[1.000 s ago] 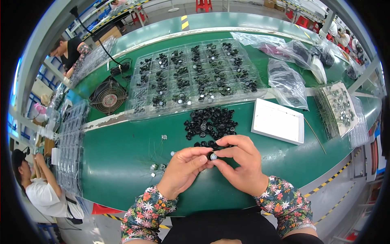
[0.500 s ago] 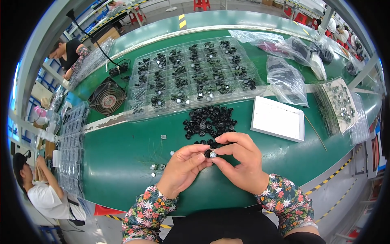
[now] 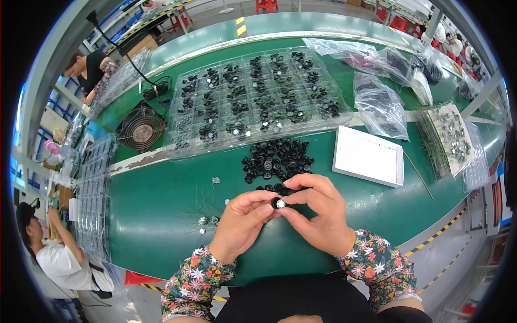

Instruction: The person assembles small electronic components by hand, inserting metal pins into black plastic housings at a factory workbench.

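Between the fingertips of both hands is a small round black part with a shiny silver-white centre point(image 3: 278, 203). My left hand point(image 3: 242, 220) pinches it from the left, thumb and forefinger closed. From the right, the thumb and fingers of my right hand point(image 3: 321, 215) close on the same part. Just beyond my fingertips lies a heap of small black round parts point(image 3: 277, 160). Left of my left hand, several small silver parts with thin wires point(image 3: 204, 221) rest on the green table point(image 3: 156, 215).
A clear compartment tray point(image 3: 253, 97) full of black parts stands behind the heap. To its left is a black fan point(image 3: 141, 129). At right are a white box point(image 3: 368, 157), a thin stick point(image 3: 418, 175), plastic bags point(image 3: 379, 107) and a wired-parts stack point(image 3: 449, 140). Two people sit at left.
The small black part tilts slightly between my fingertips, its bright centre shifting a little left and up. Both hands stay nearly in place.
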Demonstrator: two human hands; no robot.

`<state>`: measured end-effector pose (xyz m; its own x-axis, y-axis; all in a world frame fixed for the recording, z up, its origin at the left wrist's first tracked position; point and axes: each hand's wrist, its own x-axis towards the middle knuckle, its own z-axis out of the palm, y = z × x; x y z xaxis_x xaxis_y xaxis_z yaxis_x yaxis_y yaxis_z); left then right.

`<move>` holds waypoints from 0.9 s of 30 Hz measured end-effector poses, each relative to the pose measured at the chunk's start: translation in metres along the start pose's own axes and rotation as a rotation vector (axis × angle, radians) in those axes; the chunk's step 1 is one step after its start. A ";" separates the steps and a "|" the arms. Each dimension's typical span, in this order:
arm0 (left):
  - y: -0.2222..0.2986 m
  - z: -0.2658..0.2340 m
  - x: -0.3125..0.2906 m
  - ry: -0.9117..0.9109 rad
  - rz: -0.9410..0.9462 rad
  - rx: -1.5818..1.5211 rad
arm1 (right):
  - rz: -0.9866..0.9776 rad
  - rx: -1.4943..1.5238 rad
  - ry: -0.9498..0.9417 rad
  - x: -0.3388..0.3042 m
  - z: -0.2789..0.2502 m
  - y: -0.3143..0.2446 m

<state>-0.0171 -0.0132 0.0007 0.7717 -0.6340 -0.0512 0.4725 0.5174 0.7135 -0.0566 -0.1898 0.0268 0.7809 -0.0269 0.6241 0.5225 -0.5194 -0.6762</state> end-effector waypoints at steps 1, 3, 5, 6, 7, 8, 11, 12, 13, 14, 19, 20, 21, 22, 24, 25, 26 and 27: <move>0.000 0.001 0.000 0.002 0.015 0.013 | -0.003 0.002 -0.001 0.000 0.000 0.000; 0.000 0.001 0.001 0.005 0.030 0.026 | -0.005 -0.002 -0.003 0.000 0.000 0.000; -0.001 0.001 0.001 -0.001 0.044 0.033 | -0.007 -0.005 -0.004 0.000 0.000 0.000; -0.001 0.001 0.000 0.000 0.044 0.033 | -0.011 -0.003 -0.003 0.000 0.000 0.000; 0.000 0.002 0.000 0.007 0.041 0.042 | -0.014 -0.001 -0.002 0.000 0.000 0.000; 0.000 0.003 0.000 0.014 0.038 0.052 | -0.014 -0.001 -0.002 0.000 0.000 0.000; 0.001 0.003 0.000 0.014 0.035 0.044 | -0.033 -0.017 -0.006 0.000 0.000 0.000; 0.001 0.004 0.000 0.015 0.035 0.044 | -0.050 -0.029 -0.007 0.000 -0.001 0.000; 0.001 0.004 0.000 0.015 0.035 0.054 | -0.066 -0.041 -0.008 0.000 -0.001 0.000; 0.001 0.004 0.000 0.016 0.035 0.063 | -0.067 -0.041 -0.008 0.000 -0.001 0.000; 0.000 0.001 -0.002 0.008 0.047 0.112 | -0.124 -0.075 0.003 0.001 -0.001 0.001; 0.000 0.002 -0.002 0.006 0.065 0.139 | -0.124 -0.074 0.003 0.001 -0.001 0.001; 0.001 0.003 -0.002 0.007 0.065 0.139 | -0.146 -0.084 0.001 0.001 -0.001 0.001; 0.001 0.005 -0.003 0.023 0.090 0.208 | -0.167 -0.096 0.000 0.001 -0.001 0.001; 0.002 0.007 -0.002 0.039 0.116 0.276 | -0.187 -0.108 -0.002 0.002 -0.003 0.000; 0.002 0.007 -0.003 0.031 0.133 0.277 | -0.207 -0.118 -0.004 0.002 -0.003 0.000; 0.002 0.007 -0.003 0.024 0.151 0.278 | -0.207 -0.117 -0.005 0.002 -0.004 -0.001; 0.003 0.007 -0.003 0.025 0.151 0.279 | -0.216 -0.121 -0.014 0.003 -0.004 -0.002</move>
<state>-0.0213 -0.0140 0.0079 0.8359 -0.5460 0.0555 0.2194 0.4251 0.8781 -0.0565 -0.1925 0.0314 0.6608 0.1070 0.7429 0.6333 -0.6106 -0.4754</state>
